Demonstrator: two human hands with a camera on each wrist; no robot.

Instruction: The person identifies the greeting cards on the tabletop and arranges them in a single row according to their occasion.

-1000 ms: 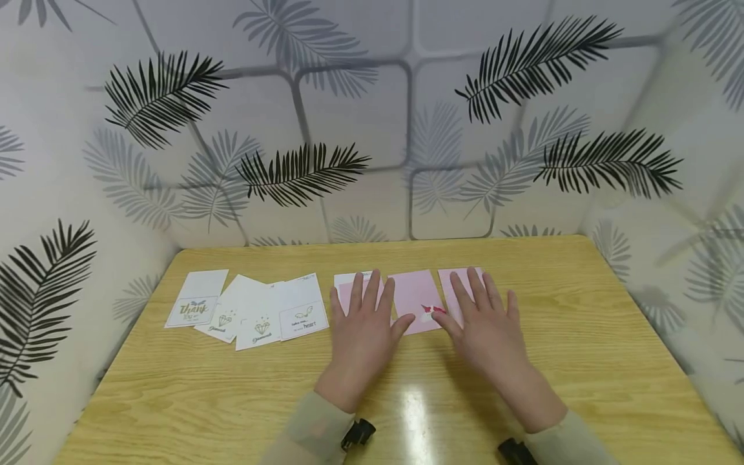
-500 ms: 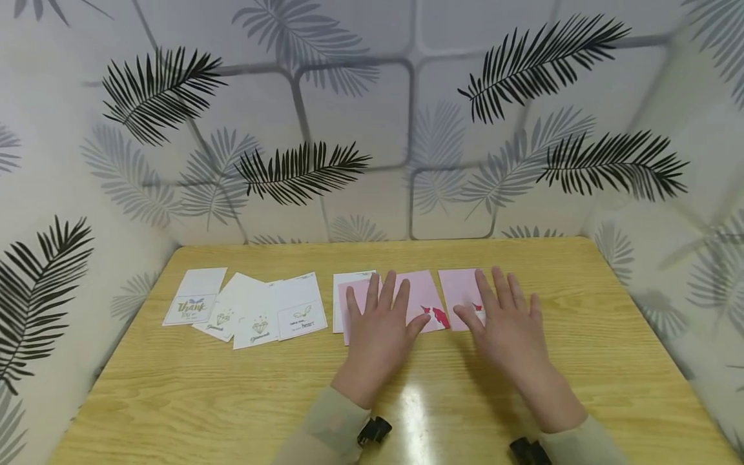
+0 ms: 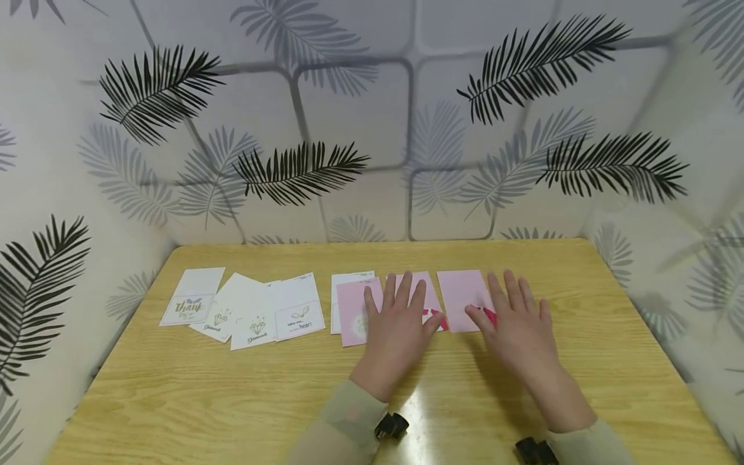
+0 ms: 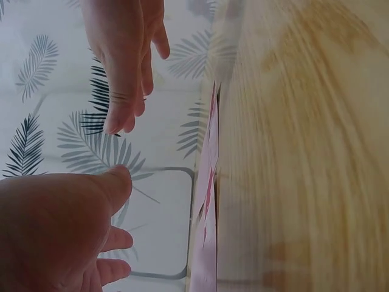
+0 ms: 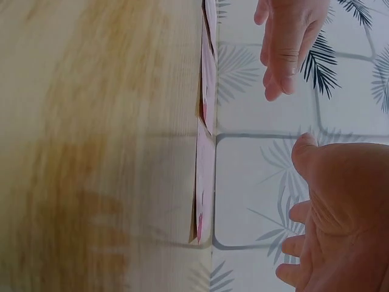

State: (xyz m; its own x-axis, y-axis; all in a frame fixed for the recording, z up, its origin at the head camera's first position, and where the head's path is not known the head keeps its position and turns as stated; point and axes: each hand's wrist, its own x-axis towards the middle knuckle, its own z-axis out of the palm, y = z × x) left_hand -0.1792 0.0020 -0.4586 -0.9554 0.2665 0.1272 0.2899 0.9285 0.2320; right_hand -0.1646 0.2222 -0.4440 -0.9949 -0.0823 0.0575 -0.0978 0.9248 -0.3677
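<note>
Overlapping the near right corner of the rightmost pink card (image 3: 462,297) in head view, right hand (image 3: 520,336) is hovering, fingers set apart. Left hand (image 3: 400,332) is hovering left of that card, fingers likewise apart, partly hiding two other pink cards (image 3: 356,307). White cards (image 3: 254,310) are lying farther left of it.

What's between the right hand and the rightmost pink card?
Only air: the right wrist view shows the right hand clear of the rightmost pink card.

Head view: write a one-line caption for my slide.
Left hand and right hand hover, open, above pink cards on a wood-grain table, white cards lying to the left.
</note>
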